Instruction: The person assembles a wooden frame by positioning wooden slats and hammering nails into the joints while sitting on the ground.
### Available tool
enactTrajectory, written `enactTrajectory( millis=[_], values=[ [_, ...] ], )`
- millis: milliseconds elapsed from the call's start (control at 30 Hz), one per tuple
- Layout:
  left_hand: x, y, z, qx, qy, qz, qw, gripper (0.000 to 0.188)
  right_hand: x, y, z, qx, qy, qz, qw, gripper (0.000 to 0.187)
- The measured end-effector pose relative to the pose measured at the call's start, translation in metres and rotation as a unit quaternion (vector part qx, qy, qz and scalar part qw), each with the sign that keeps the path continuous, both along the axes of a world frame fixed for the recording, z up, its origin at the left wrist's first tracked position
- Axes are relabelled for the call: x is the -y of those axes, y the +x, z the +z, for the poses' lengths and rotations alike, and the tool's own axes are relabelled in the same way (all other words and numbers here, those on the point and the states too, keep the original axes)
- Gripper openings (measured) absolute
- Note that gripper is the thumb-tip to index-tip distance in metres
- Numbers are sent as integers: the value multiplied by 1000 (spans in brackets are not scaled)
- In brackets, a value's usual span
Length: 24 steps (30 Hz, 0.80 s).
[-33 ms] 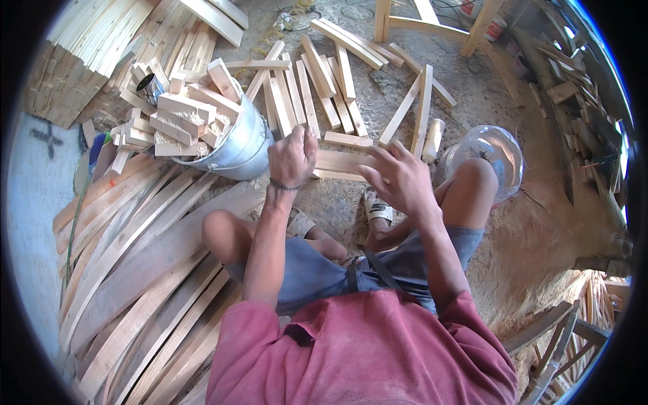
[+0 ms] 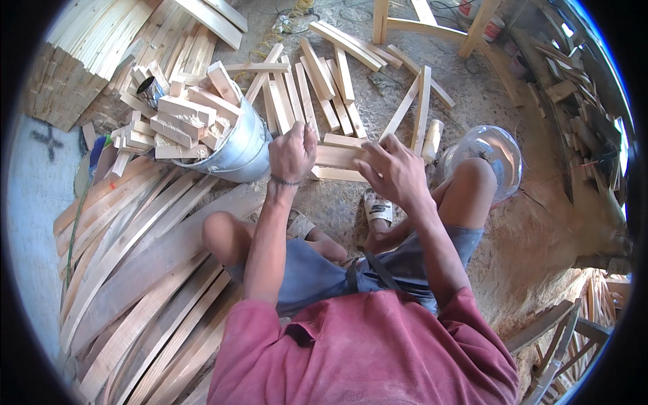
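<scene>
Right hand (image 2: pixel 399 174) of mine has drawn slightly leftward, its fingers more bent than an instant ago yet spread apart, before the right end of a broad wooden board (image 2: pixel 339 158); I cannot tell whether they touch it. My left hand (image 2: pixel 292 155) has stayed by the board's other end, curled into a fist; whether it grips anything, I cannot tell. So small a shift suggests to me that work on this piece is under way. The board lies between my hands, flat-faced and straight-edged, with a paler strip (image 2: pixel 341 174) along its near side.

To my left, long curved planks (image 2: pixel 138 260) overlap, some pale, some greyish. Past them a dull metal bucket (image 2: pixel 236 155) brims with blocky offcuts (image 2: pixel 185 108) and curly shavings (image 2: pixel 222 123). Beyond the board, squared sticks (image 2: pixel 317 67) are scattered on the dusty floor (image 2: pixel 533 223). Farthest off stands a pale wooden frame (image 2: pixel 428 28).
</scene>
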<state>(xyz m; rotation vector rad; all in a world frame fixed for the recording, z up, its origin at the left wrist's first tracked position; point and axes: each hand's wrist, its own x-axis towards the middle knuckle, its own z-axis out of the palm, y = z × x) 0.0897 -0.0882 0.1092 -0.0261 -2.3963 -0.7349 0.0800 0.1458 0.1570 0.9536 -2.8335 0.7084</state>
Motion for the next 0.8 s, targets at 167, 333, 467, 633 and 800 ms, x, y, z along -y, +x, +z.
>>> enactTrajectory(
  millis=[167,333,467,633,800],
  values=[
    [9,-57,1,12,-19,3,1000,29,6,-59,-10,-87,3,-66,994,45],
    [14,-98,0,48,-38,33,998,30,13,-99,-34,-179,57,-84,979,57],
    [21,-129,-3,32,-39,16,999,33,19,-124,-29,-101,114,-69,986,51],
    [15,-171,-18,128,-33,36,991,39,10,-145,-33,-119,113,-81,983,49],
    [5,-217,-32,210,-79,28,974,38,8,-200,-71,-143,35,-100,984,43]
  ],
)
